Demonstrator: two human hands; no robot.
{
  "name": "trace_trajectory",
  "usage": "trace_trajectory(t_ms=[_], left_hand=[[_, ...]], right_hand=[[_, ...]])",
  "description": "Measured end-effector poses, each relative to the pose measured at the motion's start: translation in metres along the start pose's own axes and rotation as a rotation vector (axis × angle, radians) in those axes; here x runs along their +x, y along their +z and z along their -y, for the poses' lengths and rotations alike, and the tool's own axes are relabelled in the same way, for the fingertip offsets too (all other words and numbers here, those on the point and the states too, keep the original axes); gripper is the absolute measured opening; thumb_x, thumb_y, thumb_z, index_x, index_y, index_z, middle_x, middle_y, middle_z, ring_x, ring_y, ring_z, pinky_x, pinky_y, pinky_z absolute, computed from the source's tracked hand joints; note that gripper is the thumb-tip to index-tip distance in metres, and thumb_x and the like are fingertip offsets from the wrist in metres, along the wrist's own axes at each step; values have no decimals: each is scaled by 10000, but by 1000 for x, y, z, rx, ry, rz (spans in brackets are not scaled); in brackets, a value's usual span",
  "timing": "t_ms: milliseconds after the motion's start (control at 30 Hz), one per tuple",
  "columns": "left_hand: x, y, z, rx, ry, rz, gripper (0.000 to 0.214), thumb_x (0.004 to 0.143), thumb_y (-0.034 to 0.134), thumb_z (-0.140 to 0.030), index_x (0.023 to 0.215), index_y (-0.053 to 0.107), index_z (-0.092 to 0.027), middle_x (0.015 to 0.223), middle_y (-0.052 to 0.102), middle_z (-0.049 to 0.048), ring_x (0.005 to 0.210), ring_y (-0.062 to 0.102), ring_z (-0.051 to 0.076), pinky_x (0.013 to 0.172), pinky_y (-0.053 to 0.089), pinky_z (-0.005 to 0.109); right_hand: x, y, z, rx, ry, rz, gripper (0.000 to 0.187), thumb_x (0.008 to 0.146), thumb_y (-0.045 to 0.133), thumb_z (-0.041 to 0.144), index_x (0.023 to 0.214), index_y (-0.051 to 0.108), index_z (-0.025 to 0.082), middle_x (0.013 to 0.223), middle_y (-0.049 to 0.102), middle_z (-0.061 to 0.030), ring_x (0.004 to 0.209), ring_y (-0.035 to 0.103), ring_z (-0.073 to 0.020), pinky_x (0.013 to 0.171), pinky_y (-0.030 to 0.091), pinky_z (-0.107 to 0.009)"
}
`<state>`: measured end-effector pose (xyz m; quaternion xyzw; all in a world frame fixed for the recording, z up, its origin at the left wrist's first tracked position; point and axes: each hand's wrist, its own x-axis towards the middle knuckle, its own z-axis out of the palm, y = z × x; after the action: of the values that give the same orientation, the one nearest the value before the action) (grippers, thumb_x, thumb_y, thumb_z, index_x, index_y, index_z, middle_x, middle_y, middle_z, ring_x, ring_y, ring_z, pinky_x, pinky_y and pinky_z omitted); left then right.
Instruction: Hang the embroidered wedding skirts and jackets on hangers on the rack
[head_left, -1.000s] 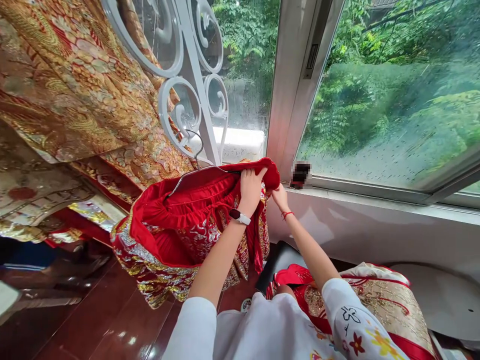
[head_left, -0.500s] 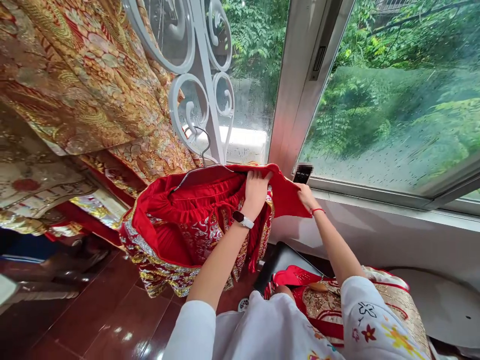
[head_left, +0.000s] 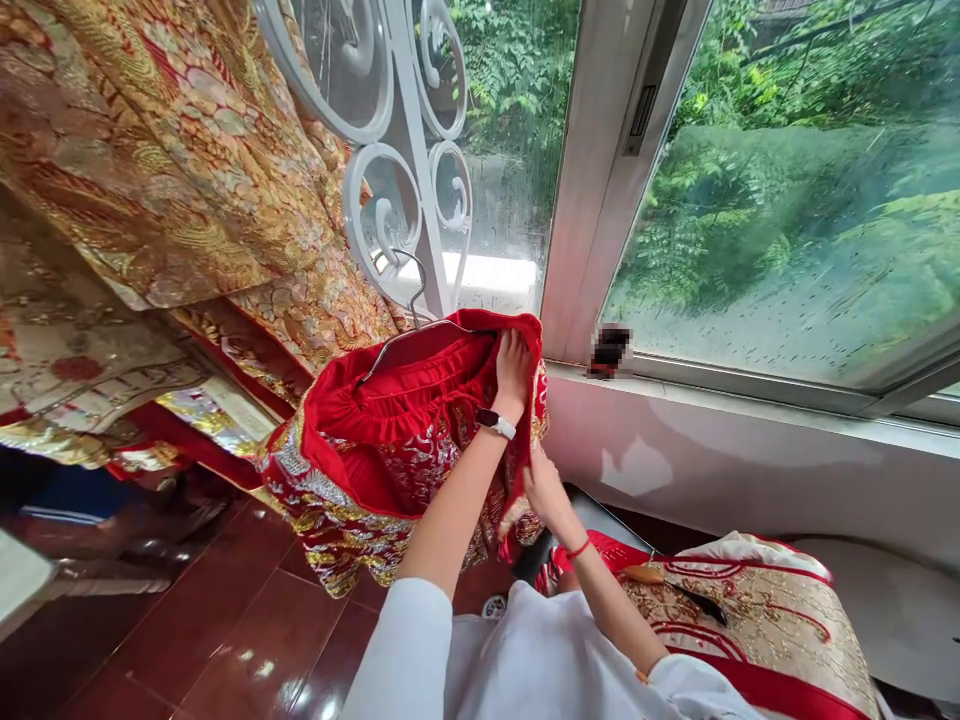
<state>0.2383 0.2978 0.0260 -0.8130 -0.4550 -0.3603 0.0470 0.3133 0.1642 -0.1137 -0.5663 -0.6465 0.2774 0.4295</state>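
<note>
A red skirt (head_left: 367, 480), heavily embroidered in gold and silver, hangs from a metal hanger (head_left: 409, 335), its gathered waist open toward me. My left hand (head_left: 514, 368), with a white-banded watch on the wrist, is closed on the waistband near the hanger's right end; the fingertips are partly tucked against the red cloth. Lower down, my right hand (head_left: 546, 488), with a thin red cord at the wrist, pinches the skirt's loose front edge. That edge now folds around the right side, below my left hand.
The hanger hooks on a white scrolled metal frame (head_left: 409, 130). Gold patterned garments (head_left: 210, 180) hang at left. A dark, blurred-out object (head_left: 609, 350) stands on the window sill (head_left: 697, 398). At lower right lie beige-and-red embroidered clothing (head_left: 780, 610) and a wooden-handled tool (head_left: 645, 574).
My right hand has drawn the red flap from near the sill leftward and down, folding it round the skirt's right side. My left hand stays at the waistband.
</note>
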Motion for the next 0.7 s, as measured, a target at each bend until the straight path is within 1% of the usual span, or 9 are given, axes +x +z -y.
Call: trace_trajectory(t_ms=[100,200,267,300,333,400,533,633,700], left_hand=[[-47,-19,-4,-39,36,-43,459,940,348,-51,1340,553,-148,1330,596,132,1310,494,232,1095,397,443],[-124,-52,-6,-4,31,-198,389,950,402,-99,1276,578,-218,1226,615,99,1220,538,217,1017,453,392],[-173,-77,3,115,-173,-615,278,901,583,-186,1176,595,-230,1047,602,75,1040,572,223,953,463,402],[-191,-89,11,203,-281,-797,388,832,698,-268,1194,574,-201,1036,577,81,1017,559,244,939,461,431],[-205,-100,21,263,-368,-885,551,763,772,-343,1236,546,-175,1051,567,92,1002,551,258,921,465,451],[-216,-120,44,277,-510,-880,753,723,803,-406,1343,475,-134,1142,576,138,1019,563,275,911,483,463],[-199,-147,64,146,-549,-655,484,947,513,-257,1421,481,-159,1326,612,177,1209,600,269,1013,488,411],[-179,-150,35,125,-495,-618,485,988,401,-200,1468,467,-179,1351,633,151,1239,614,245,1036,501,375],[-169,-139,6,101,-438,-556,530,991,395,-185,1521,397,-181,1367,627,147,1231,623,233,1027,518,354]], right_hand=[[4,30,1,12,-95,23,687,843,392,137,1528,351,166,1449,516,-143,1356,472,-269,1165,355,-504],[10,17,4,-35,-110,-95,767,882,456,226,1588,166,149,1511,406,-174,1420,372,-285,1178,319,-522],[20,-4,15,-85,-113,-242,824,903,499,312,1601,86,161,1504,383,-191,1396,382,-304,1153,335,-539],[27,-15,23,-114,-123,-304,834,908,513,352,1602,84,178,1474,410,-189,1355,416,-309,1127,359,-545],[36,-26,33,-144,-142,-349,831,909,524,384,1601,104,197,1427,455,-179,1298,459,-310,1094,388,-543],[56,-40,54,-197,-192,-362,776,908,530,409,1586,198,228,1283,566,-143,1146,545,-295,1006,452,-503],[85,-46,90,-216,-284,-203,526,942,396,300,1456,449,200,956,657,-88,797,595,-232,784,483,-365],[78,-39,112,-115,-350,-172,420,941,343,248,1280,575,156,828,631,-60,665,527,-197,695,458,-326],[62,-32,122,-30,-399,-118,350,947,368,252,1183,608,158,797,615,-41,657,512,-180,677,458,-303]])
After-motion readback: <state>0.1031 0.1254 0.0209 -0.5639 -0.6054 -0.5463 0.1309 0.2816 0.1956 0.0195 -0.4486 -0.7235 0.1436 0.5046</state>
